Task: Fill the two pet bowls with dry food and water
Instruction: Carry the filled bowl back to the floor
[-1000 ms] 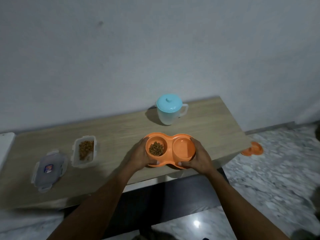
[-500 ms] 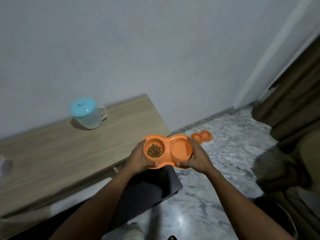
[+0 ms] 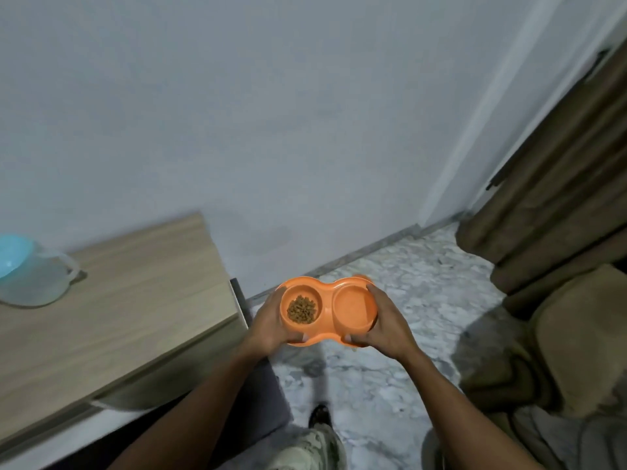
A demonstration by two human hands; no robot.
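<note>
An orange double pet bowl hangs level in the air above the marble floor, right of the table. My left hand grips its left end and my right hand grips its right end. The left cup holds brown dry food. The right cup looks orange inside; whether it holds water I cannot tell. A clear jug with a light blue lid stands on the wooden table at the far left. A bit of a second orange bowl peeks out behind the held one.
The white wall is straight ahead. Brown curtains and a brown cushioned seat fill the right side. The grey marble floor lies below, with my foot on it near the table's dark end panel.
I have turned right and carried the double bowl off the table's edge, out over the floor. The food container and its lid have left the view; the jug has slid to the left edge.
</note>
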